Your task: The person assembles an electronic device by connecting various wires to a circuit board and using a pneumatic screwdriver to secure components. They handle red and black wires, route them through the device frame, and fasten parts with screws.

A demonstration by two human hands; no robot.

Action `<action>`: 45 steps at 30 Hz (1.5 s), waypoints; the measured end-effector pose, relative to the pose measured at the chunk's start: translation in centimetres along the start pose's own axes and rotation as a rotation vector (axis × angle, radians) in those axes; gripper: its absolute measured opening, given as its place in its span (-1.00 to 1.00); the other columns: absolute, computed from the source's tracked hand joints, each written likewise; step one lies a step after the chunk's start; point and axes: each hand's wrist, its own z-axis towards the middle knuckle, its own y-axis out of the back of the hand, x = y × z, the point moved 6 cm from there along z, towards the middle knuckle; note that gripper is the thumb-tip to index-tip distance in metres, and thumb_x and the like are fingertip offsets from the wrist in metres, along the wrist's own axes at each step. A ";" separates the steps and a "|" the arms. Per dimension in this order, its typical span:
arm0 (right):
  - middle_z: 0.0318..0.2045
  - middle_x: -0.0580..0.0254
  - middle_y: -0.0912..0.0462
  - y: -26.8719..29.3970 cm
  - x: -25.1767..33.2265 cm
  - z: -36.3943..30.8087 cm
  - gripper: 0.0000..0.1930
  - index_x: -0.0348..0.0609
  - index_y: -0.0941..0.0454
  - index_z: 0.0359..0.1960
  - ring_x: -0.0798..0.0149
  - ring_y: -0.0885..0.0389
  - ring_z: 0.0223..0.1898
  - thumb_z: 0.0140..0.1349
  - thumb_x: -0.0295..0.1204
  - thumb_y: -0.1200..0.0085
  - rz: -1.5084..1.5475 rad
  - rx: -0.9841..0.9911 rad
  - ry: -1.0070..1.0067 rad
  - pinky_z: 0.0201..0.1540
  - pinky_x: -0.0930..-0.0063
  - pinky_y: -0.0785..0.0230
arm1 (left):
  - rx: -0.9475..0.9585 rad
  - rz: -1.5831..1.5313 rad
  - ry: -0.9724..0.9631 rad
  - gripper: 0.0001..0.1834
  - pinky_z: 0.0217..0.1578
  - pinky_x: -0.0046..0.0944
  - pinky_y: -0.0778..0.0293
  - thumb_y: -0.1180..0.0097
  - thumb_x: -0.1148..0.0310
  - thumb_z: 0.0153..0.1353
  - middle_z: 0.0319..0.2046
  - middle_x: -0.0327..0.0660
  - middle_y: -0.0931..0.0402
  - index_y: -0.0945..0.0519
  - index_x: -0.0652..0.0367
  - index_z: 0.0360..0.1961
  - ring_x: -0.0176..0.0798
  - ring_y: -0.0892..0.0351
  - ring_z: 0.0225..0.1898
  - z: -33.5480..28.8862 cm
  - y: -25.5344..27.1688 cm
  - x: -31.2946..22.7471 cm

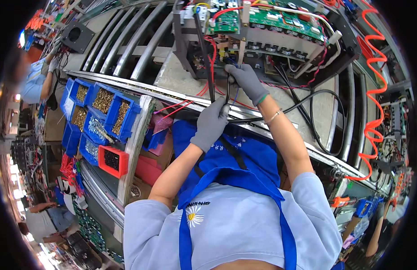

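Note:
Grey work gloves cover both of my hands. My left hand (210, 122) is closed around a black cable (228, 88) at the near edge of the bench. Higher up, at the front of an opened electronic unit (190, 49), my right hand (248, 82) pinches the same cable. Green circuit boards (280, 22) sit on top of the unit's dark metal frame. Red wires (211, 60) hang down its front, and some loose red ends lie left of my left hand. A thicker black cable (298, 103) loops across the bench past my right forearm.
Blue bins (103, 101) of screws and a red bin (112, 161) of small black parts stand at the left. Metal rollers (147, 45) lie behind them. A coiled orange-red hose (372, 81) hangs at the right. Another person (35, 83) works at far left.

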 end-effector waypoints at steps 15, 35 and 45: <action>-0.45 -0.05 -0.67 -1.4 1.7 3.1 -0.56 -0.33 -0.63 -0.26 0.03 -0.66 -0.34 0.17 -0.10 -0.16 -0.179 -0.411 0.131 -0.21 0.21 -0.43 | -0.407 0.056 -0.024 -0.76 -0.31 0.14 -0.43 0.00 0.28 0.28 -0.39 0.18 -0.58 -0.54 0.23 -0.17 0.27 -0.58 -0.24 8.3 -0.2 -0.8; -0.09 0.02 -0.60 17.2 -4.3 -22.3 -0.70 -0.26 -0.58 0.00 0.12 -0.59 -0.04 0.22 -0.51 -0.09 -0.660 -0.858 0.302 0.05 0.35 -0.42 | -0.514 0.327 -0.392 -0.44 -0.02 0.07 -0.48 -0.15 0.31 0.18 0.05 0.23 -0.44 -0.36 0.29 0.17 0.33 -0.50 -0.01 6.6 -2.7 -10.0; -0.07 0.18 -0.59 14.5 -2.3 -16.9 -0.66 -0.05 -0.56 0.02 0.09 -0.47 0.05 0.19 -0.34 -0.10 -0.951 -0.696 0.370 0.12 0.18 -0.22 | 0.378 -0.499 -0.116 -0.84 -0.28 -0.23 -0.56 -0.10 0.35 0.29 -0.27 -0.20 -0.63 -0.61 0.11 -0.16 -0.18 -0.65 -0.24 10.0 -18.6 -6.7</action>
